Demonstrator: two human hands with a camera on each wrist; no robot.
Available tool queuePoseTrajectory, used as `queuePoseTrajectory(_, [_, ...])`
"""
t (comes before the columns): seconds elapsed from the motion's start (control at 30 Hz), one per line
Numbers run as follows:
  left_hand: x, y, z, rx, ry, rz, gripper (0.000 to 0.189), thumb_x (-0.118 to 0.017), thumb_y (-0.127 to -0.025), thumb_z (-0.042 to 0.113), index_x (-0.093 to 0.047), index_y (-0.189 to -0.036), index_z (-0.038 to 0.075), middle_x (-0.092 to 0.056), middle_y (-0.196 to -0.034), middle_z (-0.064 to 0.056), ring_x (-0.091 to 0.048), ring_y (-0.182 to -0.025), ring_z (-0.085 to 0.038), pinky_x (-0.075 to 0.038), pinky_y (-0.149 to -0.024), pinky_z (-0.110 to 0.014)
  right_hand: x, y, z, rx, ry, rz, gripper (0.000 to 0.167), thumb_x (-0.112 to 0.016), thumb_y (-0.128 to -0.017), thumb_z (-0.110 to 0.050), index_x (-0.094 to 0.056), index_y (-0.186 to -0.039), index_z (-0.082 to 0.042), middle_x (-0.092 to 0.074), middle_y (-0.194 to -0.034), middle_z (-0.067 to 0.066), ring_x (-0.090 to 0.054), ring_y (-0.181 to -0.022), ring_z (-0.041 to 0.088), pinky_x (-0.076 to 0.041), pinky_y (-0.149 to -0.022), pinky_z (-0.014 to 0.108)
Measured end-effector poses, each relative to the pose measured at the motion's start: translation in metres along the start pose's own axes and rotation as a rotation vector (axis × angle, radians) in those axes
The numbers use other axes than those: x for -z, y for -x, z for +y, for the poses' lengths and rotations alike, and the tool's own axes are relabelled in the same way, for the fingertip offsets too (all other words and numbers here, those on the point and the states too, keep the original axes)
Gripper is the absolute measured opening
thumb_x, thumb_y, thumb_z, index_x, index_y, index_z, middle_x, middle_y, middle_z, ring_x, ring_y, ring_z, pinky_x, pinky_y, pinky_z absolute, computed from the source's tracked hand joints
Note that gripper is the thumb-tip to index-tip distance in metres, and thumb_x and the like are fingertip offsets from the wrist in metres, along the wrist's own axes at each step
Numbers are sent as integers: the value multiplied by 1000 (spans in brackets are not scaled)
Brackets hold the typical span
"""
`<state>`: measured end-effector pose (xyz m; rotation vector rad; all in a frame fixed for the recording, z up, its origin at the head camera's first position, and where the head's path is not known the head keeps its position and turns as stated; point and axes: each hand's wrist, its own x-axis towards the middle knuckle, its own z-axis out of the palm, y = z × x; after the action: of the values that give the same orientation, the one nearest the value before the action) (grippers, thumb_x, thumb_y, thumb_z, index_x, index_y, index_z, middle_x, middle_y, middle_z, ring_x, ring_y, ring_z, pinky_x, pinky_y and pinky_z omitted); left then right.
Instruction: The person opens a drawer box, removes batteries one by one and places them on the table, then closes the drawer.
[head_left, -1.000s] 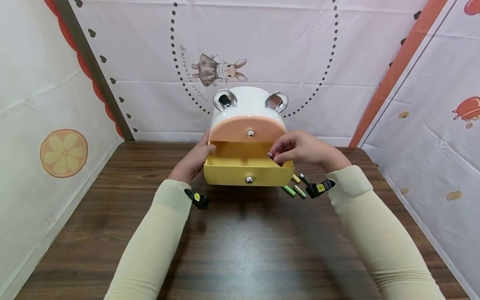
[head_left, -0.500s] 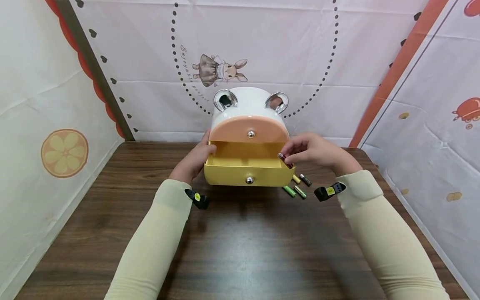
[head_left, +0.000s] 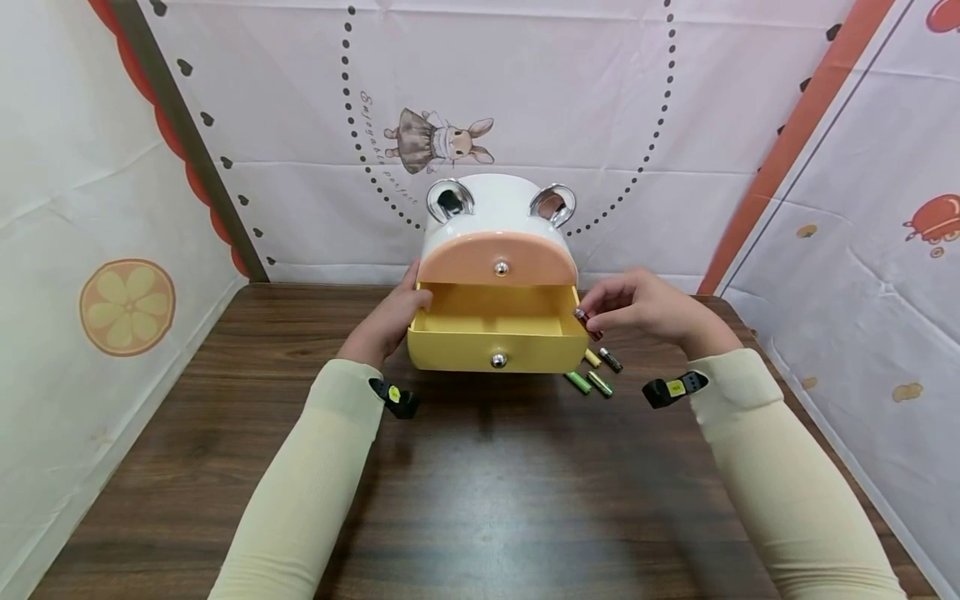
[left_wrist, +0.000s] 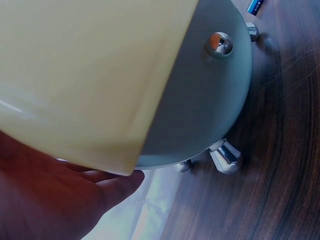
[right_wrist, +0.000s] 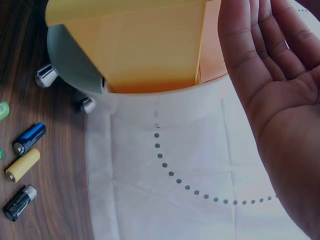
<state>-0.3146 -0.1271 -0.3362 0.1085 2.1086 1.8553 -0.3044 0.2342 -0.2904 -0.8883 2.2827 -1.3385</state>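
A small rounded white drawer cabinet [head_left: 495, 196] with chrome ears stands at the back of the table. Its yellow drawer [head_left: 450, 352] is pulled out under a peach one. My left hand [head_left: 384, 323] grips the cabinet's left side, thumb at the drawer's side edge; in the left wrist view its fingers pass behind the yellow drawer. My right hand [head_left: 648, 310] pinches a red battery [head_left: 590, 325] with a silver end, just beside the drawer's right wall. In the right wrist view, the right hand's fingertips are cut off and the red battery is hidden.
Several batteries lie on the table right of the cabinet, among them a black one [head_left: 611, 360], a yellow one [right_wrist: 23, 165] and a blue one [right_wrist: 30, 138]. A grey-green lower drawer [left_wrist: 195, 100] has a chrome knob. Printed cloth hangs behind and at both sides.
My right hand has moved right with the red battery, from over the drawer to beside its right wall. The left hand and the cabinet have stayed in place.
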Motion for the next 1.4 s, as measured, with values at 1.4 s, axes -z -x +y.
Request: queuePoseTrajectory(1.4, [4,-13,-8,-7,12,11,94,-39,-83,2,14,-155,31,14,-163,4,7,-148,-17,-3,-120,-47,0,31,70,-210,83,161,28,-73,-86,-19,-70,-105,0,-72,-89,3,-66,-81,18,-55,-77,30])
